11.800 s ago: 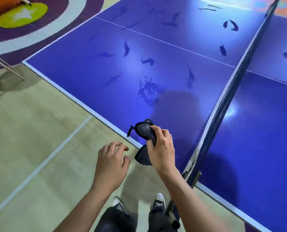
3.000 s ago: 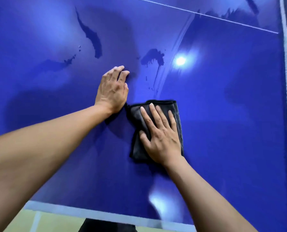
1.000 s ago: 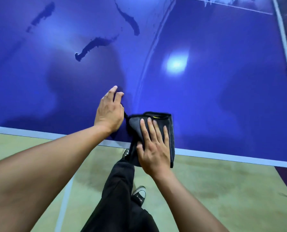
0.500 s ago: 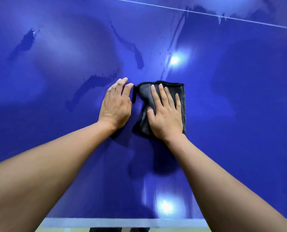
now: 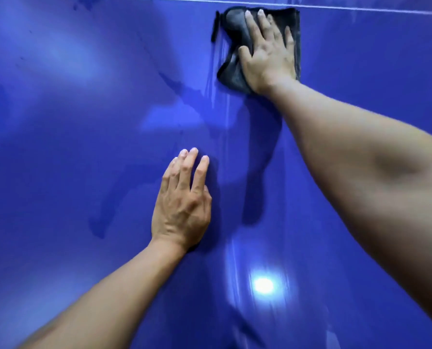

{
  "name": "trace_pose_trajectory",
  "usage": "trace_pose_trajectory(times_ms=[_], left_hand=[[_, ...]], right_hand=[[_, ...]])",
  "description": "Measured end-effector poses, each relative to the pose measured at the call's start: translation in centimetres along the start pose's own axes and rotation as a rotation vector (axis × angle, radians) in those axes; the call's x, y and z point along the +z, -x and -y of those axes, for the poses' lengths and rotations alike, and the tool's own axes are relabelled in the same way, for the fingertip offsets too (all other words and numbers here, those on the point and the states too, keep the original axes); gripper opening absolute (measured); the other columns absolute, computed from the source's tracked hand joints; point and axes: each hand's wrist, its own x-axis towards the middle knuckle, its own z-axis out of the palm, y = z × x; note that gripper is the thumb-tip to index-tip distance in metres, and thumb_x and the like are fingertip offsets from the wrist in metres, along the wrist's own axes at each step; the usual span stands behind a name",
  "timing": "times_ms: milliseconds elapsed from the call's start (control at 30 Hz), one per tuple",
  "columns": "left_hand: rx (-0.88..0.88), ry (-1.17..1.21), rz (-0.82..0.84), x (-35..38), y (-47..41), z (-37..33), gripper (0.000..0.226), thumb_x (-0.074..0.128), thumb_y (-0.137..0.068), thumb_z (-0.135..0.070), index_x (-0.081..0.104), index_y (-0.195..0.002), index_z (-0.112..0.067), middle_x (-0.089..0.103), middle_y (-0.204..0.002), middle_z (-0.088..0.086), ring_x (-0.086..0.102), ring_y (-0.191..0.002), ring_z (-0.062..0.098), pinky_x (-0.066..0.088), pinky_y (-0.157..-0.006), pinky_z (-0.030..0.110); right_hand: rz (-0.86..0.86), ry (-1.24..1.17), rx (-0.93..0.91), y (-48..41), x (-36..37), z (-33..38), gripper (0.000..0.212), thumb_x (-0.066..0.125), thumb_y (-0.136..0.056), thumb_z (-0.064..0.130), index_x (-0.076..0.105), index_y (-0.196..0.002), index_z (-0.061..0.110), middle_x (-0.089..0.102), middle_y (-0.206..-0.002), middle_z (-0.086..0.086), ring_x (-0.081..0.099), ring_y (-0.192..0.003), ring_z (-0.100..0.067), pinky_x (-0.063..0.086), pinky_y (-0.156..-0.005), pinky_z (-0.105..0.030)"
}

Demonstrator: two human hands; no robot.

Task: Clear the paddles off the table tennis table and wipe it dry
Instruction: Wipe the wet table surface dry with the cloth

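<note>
"Looking down through the head camera, what do you have on your screen?"

"I see a glossy blue table tennis table (image 5: 71,172) filling the whole view, with two bare forearms reaching away from me across it."

"Where is the cloth?"

"A dark grey cloth (image 5: 231,71) lies flat on the table at the far end of the view, up and to the right of centre. Its far edge sits just below a thin white line (image 5: 361,10) painted across the surface."

"And the hands?"

"The right hand (image 5: 267,54) lies palm down on the cloth, fingers straight and slightly spread, pressing it to the table. It does not curl round the fabric. The cloth shows beyond the fingertips and along both sides of the hand. The left hand (image 5: 182,207) rests palm down on the bare table, nearer to me and further left, well apart from the cloth. Its fingers are straight and close together, and it holds nothing."

"What does the surface look like?"

"Thin pale streaks (image 5: 216,79) run toward me from the cloth's left edge. A darker, wet-looking smear (image 5: 184,94) sits just left of them. A bright round glare spot (image 5: 264,284) shines on the table between my two forearms."
</note>
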Motion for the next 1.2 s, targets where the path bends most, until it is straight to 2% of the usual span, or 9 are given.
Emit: trace_pose_trajectory(times_ms=[200,267,333,400,467,600,733,900,1200], left_hand=[[0.009,0.009,-0.038,0.1,0.1,0.0,0.051,0.041,-0.096,-0.013,0.048,-0.145,-0.003,0.043,-0.153,0.019,0.034,-0.146,0.035,0.024,-0.123,0.043],[0.007,0.02,-0.035,0.1,0.1,0.1,0.051,0.04,-0.096,-0.014,0.048,-0.145,-0.004,0.042,-0.153,0.018,0.034,-0.146,0.035,0.024,-0.123,0.044],[0.002,0.02,-0.036,0.0,0.2,0.1,0.051,0.04,-0.096,-0.014,0.047,-0.145,-0.005,0.042,-0.153,0.017,0.034,-0.147,0.034,0.024,-0.123,0.044],[0.006,0.024,-0.044,0.1,0.1,0.1,0.051,0.04,-0.095,-0.014,0.048,-0.145,-0.005,0.043,-0.153,0.017,0.034,-0.146,0.034,0.024,-0.123,0.044],[0.006,0.02,-0.042,0.1,0.3,0.1,0.051,0.041,-0.094,-0.013,0.049,-0.144,-0.004,0.044,-0.152,0.018,0.036,-0.145,0.035,0.026,-0.122,0.045],[0.024,-0.014,-0.037,0.2,0.2,0.2,0.049,0.043,-0.093,-0.011,0.051,-0.14,-0.001,0.047,-0.149,0.02,0.043,-0.14,0.038,0.03,-0.119,0.045],[-0.041,0.034,-0.046,-0.7,1.2,0.2,0.048,0.032,-0.097,-0.016,0.045,-0.142,-0.003,0.038,-0.157,0.015,0.043,-0.139,0.034,0.032,-0.117,0.043],[-0.039,0.038,-0.037,-1.2,7.6,-0.9,0.044,0.031,-0.099,-0.018,0.049,-0.136,-0.002,0.043,-0.152,0.018,0.049,-0.13,0.04,0.036,-0.113,0.048],[-0.07,0.075,0.011,-1.7,17.6,-10.8,0.047,0.03,-0.1,-0.027,0.054,-0.133,-0.003,0.047,-0.147,0.019,0.051,-0.128,0.041,0.039,-0.111,0.051]], right_hand=[[-0.021,0.024,0.088,-4.7,-0.6,0.1,0.06,0.027,-0.096,0.05,0.048,-0.145,0.021,0.044,-0.155,-0.007,0.033,-0.147,-0.024,0.014,-0.123,-0.044],[-0.016,0.032,0.075,-3.7,-0.7,0.1,0.06,0.026,-0.098,0.048,0.046,-0.147,0.019,0.042,-0.157,-0.008,0.032,-0.147,-0.025,0.013,-0.123,-0.045],[-0.03,0.002,0.035,-1.5,-0.5,0.6,0.064,0.025,-0.098,0.046,0.03,-0.158,0.022,0.027,-0.166,-0.005,0.02,-0.154,-0.02,0.005,-0.125,-0.048],[-0.013,-0.019,-0.007,1.7,-0.2,1.2,0.068,0.025,-0.098,0.045,0.016,-0.163,0.025,0.013,-0.17,-0.002,0.009,-0.157,-0.017,-0.001,-0.126,-0.048],[-0.002,-0.019,-0.029,5.8,0.4,1.8,0.069,0.025,-0.097,0.044,0.012,-0.163,0.026,0.01,-0.171,-0.002,0.007,-0.157,-0.016,-0.002,-0.126,-0.049],[-0.022,-0.021,-0.014,14.2,1.3,2.7,0.07,0.026,-0.096,0.045,0.014,-0.163,0.027,0.012,-0.171,-0.002,0.009,-0.157,-0.016,0.0,-0.126,-0.049],[-0.064,-0.065,-0.006,24.8,2.5,3.7,0.072,0.029,-0.093,0.045,0.02,-0.162,0.026,0.017,-0.17,-0.001,0.013,-0.156,-0.015,0.002,-0.126,-0.048],[-0.093,-0.107,-0.047,38.4,3.8,3.8,0.074,0.036,-0.091,0.043,0.026,-0.161,0.024,0.023,-0.168,-0.002,0.018,-0.155,-0.017,0.007,-0.125,-0.051],[-0.018,-0.173,-0.145,55.0,3.6,0.2,0.072,0.034,-0.093,0.035,0.02,-0.162,0.025,0.017,-0.17,-0.001,0.01,-0.157,-0.016,0.004,-0.126,-0.048]])
